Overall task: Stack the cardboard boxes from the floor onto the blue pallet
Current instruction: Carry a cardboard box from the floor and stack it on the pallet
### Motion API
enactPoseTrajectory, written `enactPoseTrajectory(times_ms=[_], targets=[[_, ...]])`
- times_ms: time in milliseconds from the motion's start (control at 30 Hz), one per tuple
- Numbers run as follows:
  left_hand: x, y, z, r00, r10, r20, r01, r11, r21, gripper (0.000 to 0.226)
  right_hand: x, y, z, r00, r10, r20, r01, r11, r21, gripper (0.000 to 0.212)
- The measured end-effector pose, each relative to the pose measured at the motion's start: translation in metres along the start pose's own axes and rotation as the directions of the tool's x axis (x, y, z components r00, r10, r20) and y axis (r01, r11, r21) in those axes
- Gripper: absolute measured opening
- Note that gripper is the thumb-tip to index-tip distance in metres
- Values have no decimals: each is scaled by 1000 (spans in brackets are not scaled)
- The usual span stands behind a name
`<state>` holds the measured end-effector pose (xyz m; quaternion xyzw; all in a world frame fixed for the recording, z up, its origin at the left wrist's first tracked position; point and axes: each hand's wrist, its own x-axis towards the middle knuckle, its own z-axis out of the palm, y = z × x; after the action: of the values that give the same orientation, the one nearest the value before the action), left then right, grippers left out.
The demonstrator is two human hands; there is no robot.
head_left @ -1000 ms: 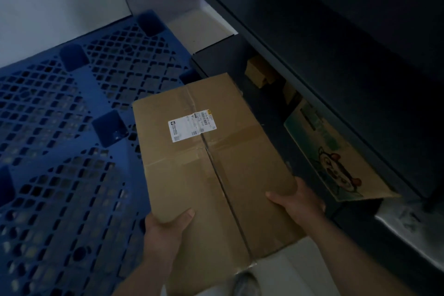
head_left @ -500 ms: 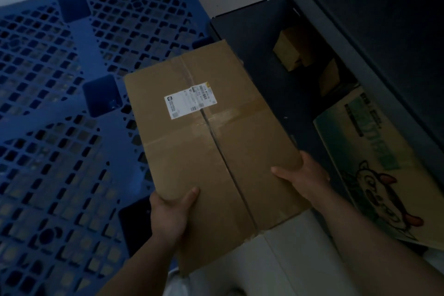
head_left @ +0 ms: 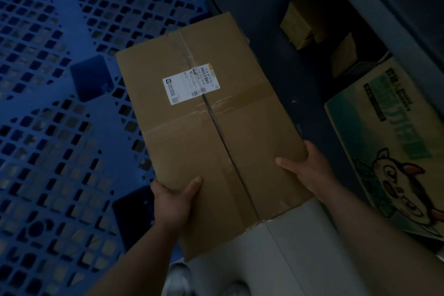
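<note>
Dim tiled floor (head_left: 276, 262) lower centre; blue pallet (head_left: 60, 103) fills frame left. Cardboard box (head_left: 216, 139) centre, overlapping the pallet's right edge, with left hand (head_left: 173, 199) and right hand (head_left: 310, 170) gripping its near corners. Printed carton (head_left: 384, 142) right; small boxes (head_left: 298, 24) upper right.

One blue pallet (head_left: 91, 77), one taped box (head_left: 192, 142), one cartoon-printed box (head_left: 389, 151), two hands (head_left: 175, 197) (head_left: 310, 168).

cardboard box (head_left: 216, 132) | taped, white label | over blue pallet (head_left: 60, 103) edge
</note>
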<state>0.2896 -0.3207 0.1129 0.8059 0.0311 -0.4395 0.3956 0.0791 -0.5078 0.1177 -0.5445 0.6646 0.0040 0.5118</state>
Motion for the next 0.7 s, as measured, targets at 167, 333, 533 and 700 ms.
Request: enactPoseTrajectory(times_ms=[167,333,533,700], targets=[[3,2,6,1000,-9,-6,9,1000,28,91,8,-2,-4,1000,12,13,-11,999,-41,89],[4,10,7,997,-64,-32,68,990,126,95,7,-2,-1,998,36,-49,-45,983,-179,118],[-5,34,3,983,-160,-86,181,906,382,85,-25,-9,-2,983,78,-165,-130,934,-332,98],[-41,73,-6,999,40,-24,-21,848,529,57,-75,-19,-27,986,18,-165,-57,970,-238,78]])
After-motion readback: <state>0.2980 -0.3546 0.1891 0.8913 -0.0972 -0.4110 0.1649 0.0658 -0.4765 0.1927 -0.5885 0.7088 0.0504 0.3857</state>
